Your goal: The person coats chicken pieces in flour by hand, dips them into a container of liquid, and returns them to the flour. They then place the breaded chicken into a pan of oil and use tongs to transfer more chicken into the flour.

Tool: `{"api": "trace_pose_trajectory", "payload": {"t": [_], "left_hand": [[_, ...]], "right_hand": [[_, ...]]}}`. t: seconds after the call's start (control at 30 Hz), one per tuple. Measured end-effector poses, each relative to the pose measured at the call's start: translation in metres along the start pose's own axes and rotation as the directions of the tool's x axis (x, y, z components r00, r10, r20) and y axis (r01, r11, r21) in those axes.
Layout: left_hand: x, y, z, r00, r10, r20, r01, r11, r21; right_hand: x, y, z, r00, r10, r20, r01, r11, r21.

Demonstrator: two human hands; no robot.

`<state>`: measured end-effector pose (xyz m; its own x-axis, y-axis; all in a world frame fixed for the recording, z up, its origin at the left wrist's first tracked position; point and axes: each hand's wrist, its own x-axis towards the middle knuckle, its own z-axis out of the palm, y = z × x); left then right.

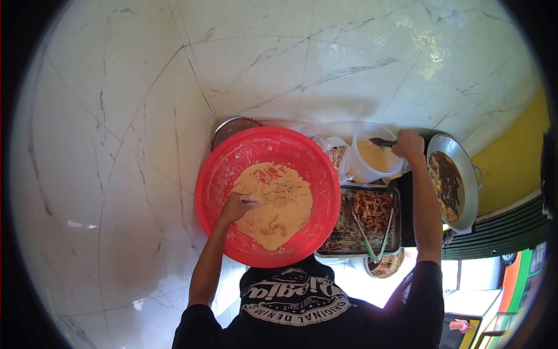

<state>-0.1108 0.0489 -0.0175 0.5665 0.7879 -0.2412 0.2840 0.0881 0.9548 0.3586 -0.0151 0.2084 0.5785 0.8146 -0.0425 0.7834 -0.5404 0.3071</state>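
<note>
My left hand point(238, 207) is over the big red basin point(207, 192), its curled fingers pale with flour. What those fingers hold, if anything, I cannot tell. Loose yellowish flour point(299, 203) covers the basin's bottom, with coated strips point(274, 227) lying in it. To the right, my right hand point(408, 144) is closed around a dark utensil point(382, 142) that reaches over a translucent white bucket point(365, 173). Pale, runny batter point(375, 156) fills part of that bucket.
Beside the bucket stands a bag-lined tub point(338, 156) of pale strips. Metal tongs point(374, 247) lie across a wire-rack tray point(337, 244) with browned fried pieces point(373, 210). At far right, a wide metal pan point(469, 200) holds dark oil and frying bits. Marbled tile wall rises behind.
</note>
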Motion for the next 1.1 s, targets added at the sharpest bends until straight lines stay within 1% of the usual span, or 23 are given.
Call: {"api": "trace_pose_trajectory", "payload": {"t": [0.03,0.07,0.13,0.17,0.23,0.27,0.3,0.33,0.43,0.47,0.5,0.53,0.57,0.6,0.63,0.77,0.83,0.87,0.93,0.97,1.03,1.07,1.1], "left_hand": [[0.0,0.004,0.003,1.0,0.012,-0.021,-0.013,0.998,-0.058],[0.001,0.004,0.004,1.0,0.016,-0.017,-0.017,0.998,-0.059],[0.003,0.004,0.002,0.999,0.024,0.037,-0.026,0.998,0.06],[0.005,0.001,0.001,0.999,0.025,0.035,-0.027,0.998,0.055],[0.008,-0.003,-0.002,0.993,0.115,-0.037,-0.117,0.992,-0.042],[0.008,-0.004,-0.005,0.993,0.111,-0.035,-0.113,0.993,-0.044],[0.009,-0.003,-0.01,0.994,0.054,-0.092,-0.047,0.996,0.07],[0.01,-0.002,-0.013,0.988,0.005,-0.154,0.023,0.983,0.18],[0.023,-0.031,-0.02,0.989,-0.006,-0.149,0.033,0.983,0.179],[0.025,-0.037,-0.021,0.99,-0.005,-0.143,0.031,0.984,0.178],[0.026,-0.043,-0.021,0.987,0.05,-0.152,-0.012,0.97,0.244],[0.024,-0.042,-0.02,0.982,0.103,-0.16,-0.05,0.951,0.306],[0.022,-0.041,-0.02,0.981,0.1,-0.164,-0.047,0.953,0.299],[0.022,-0.039,-0.02,0.992,0.071,-0.102,-0.054,0.986,0.158],[0.021,-0.035,-0.021,0.998,0.053,-0.033,-0.053,0.998,0.015],[0.014,-0.018,-0.022,1.0,0.002,-0.015,-0.003,0.999,-0.032],[0.011,-0.009,-0.021,0.998,-0.05,0.031,0.054,0.988,-0.145],[0.01,-0.008,-0.02,0.998,-0.056,0.028,0.06,0.987,-0.15],[0.009,-0.008,-0.018,1.0,0.006,0.006,-0.005,0.977,-0.215],[0.01,-0.011,-0.018,1.0,-0.008,0.002,0.008,0.976,-0.217],[0.013,-0.016,-0.02,0.998,0.069,0.002,-0.067,0.987,-0.145],[0.012,-0.015,-0.021,0.999,0.047,0.003,-0.046,0.989,-0.144],[0.013,-0.014,-0.022,1.0,0.027,0.009,-0.025,0.982,-0.187]], "right_hand": [[-0.001,-0.003,0.009,0.999,-0.031,0.031,0.032,0.999,-0.023],[-0.003,-0.005,0.017,0.996,-0.063,0.063,0.066,0.997,-0.046],[-0.007,-0.009,0.029,0.995,-0.057,0.081,0.061,0.997,-0.041],[-0.008,-0.011,0.031,0.993,-0.058,0.101,0.062,0.997,-0.036],[-0.01,-0.008,0.025,0.994,-0.043,0.103,0.045,0.999,-0.016],[-0.011,-0.005,0.019,0.999,-0.021,0.045,0.021,1.0,0.003],[-0.013,-0.003,0.015,1.0,0.005,-0.014,-0.005,1.0,0.023],[-0.014,-0.002,0.014,1.0,0.008,-0.013,-0.008,1.0,0.02],[-0.017,-0.002,0.017,0.999,-0.001,-0.045,0.002,1.0,0.028],[-0.016,-0.003,0.026,1.0,-0.007,-0.011,0.007,1.0,0.026],[-0.016,-0.003,0.034,1.0,-0.014,0.023,0.014,1.0,0.023],[-0.018,-0.002,0.037,1.0,-0.016,0.026,0.015,1.0,0.017],[-0.019,-0.002,0.04,1.0,0.004,0.002,-0.005,0.998,0.055],[-0.018,-0.002,0.042,0.999,0.025,-0.02,-0.023,0.995,0.094],[-0.019,-0.003,0.042,1.0,0.023,-0.019,-0.021,0.996,0.091],[-0.027,-0.003,0.031,0.999,0.04,0.004,-0.04,0.999,0.036],[-0.032,-0.005,0.019,0.999,0.044,0.021,-0.044,0.999,0.011],[-0.033,-0.006,0.014,0.998,0.061,-0.027,-0.06,0.997,0.041],[-0.038,-0.008,0.004,0.989,0.094,-0.115,-0.082,0.991,0.104],[-0.044,-0.012,-0.005,0.991,0.083,-0.106,-0.072,0.992,0.102],[-0.058,-0.023,-0.023,0.974,0.046,-0.221,0.027,0.948,0.319],[-0.066,-0.029,-0.027,0.979,0.038,-0.201,0.03,0.947,0.321],[-0.073,-0.036,-0.031,0.962,-0.074,-0.263,0.151,0.946,0.286]]}}
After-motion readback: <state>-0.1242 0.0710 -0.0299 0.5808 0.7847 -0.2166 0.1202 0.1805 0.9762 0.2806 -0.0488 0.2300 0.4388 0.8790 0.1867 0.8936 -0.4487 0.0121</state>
